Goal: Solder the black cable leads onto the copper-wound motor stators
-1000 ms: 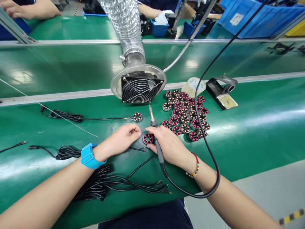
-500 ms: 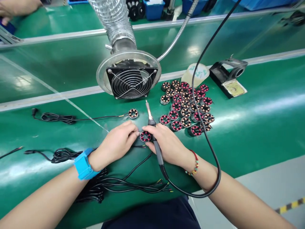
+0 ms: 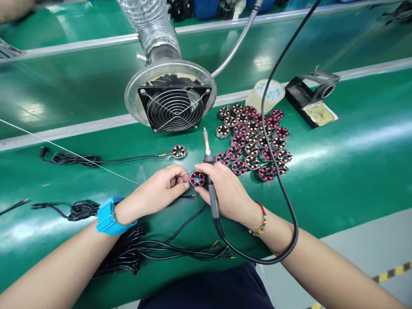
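Note:
My right hand (image 3: pixel 227 191) is closed around a soldering iron (image 3: pixel 213 199), its tip pointing up and away toward the fan. Between the thumb and forefinger of that same hand sits a small round motor stator (image 3: pixel 197 179) with red windings. Just left of the stator, my left hand (image 3: pixel 161 186) pinches a thin solder wire (image 3: pixel 184 173), whose end shows beside the fingertips. The wire also runs as a pale line from the left edge to behind this hand. Beyond the hands lies another stator (image 3: pixel 179 152) with copper-coloured windings, joined to a black cable (image 3: pixel 135 159).
A fume extractor fan (image 3: pixel 175 109) hangs over the bench. Several stators (image 3: pixel 251 137) stand grouped at the right, near a yellowish container (image 3: pixel 265 96) and an iron stand (image 3: pixel 312 96). Bundled black cables (image 3: pixel 128 253) lie near me. The iron's cord loops over my right forearm.
My left fingers have drawn slightly away from the stator, and the wire end now shows. The iron's tip has swung a little right and up. The view has shifted slightly.

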The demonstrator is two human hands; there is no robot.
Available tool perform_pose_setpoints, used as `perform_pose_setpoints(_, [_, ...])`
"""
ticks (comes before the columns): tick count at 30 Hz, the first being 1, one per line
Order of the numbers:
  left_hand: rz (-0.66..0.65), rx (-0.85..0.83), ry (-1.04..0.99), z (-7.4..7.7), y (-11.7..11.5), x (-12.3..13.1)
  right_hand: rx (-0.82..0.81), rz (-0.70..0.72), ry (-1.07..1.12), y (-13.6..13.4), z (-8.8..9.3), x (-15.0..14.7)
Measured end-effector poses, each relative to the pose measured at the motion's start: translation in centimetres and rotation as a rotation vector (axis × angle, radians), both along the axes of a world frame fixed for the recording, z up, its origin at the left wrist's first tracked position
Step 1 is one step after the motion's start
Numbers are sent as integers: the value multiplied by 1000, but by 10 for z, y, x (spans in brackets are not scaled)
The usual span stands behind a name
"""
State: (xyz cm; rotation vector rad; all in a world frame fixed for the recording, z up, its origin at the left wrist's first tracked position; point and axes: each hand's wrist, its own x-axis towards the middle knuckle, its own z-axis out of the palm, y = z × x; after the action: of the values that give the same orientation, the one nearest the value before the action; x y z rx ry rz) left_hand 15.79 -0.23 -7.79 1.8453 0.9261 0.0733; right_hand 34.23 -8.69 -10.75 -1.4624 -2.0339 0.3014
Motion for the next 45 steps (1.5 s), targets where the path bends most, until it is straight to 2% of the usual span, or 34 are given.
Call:
perform_pose_setpoints(5, [6, 12, -12, 1, 0, 2, -24, -14, 19, 0, 0, -2])
perform_pose_setpoints(10, [35, -121, -17, 2, 1, 3, -46, -39, 56, 1, 1, -2])
perform_pose_setpoints(13, [46, -130, -32, 1, 3, 4, -51, -46, 77, 1, 1, -2])
perform_pose_setpoints(17, [181, -99, -100, 1, 6, 3, -54, -47, 57, 1, -1, -2])
perform_pose_setpoints(20, [277, -169, -129, 4, 6, 3, -48, -40, 60, 0, -1, -2])
perform_pose_setpoints(25, [166, -231, -27, 9, 2, 7, -44, -24, 46, 0, 0, -3])
perform_pose_setpoints(27, [165, -228, -4, 9, 3, 8, -32, -10, 43, 1, 0, -3])
perform_pose_setpoints(32, [167, -77, 13, 8, 7, 2, -54, 20, 61, 2, -1, 3])
perform_pose_setpoints(34, [34, 28, 89, 9, 7, -4, -80, 25, 54, 2, 0, 6])
perform_pose_setpoints(37, [-254, 171, 216, 11, 3, -13, -103, 38, 36, 2, 2, 11])
perform_pose_setpoints(39, [-351, 230, 254, 12, 1, -14, -107, 52, 31, 2, 5, 12])
perform_pose_setpoints(42, [-295, 201, 221, 15, 0, -11, -66, 51, 54, 1, 10, 11])
perform_pose_setpoints(45, [-101, 48, 145, 20, 1, -5, 10, 27, 206, -2, 13, 6])
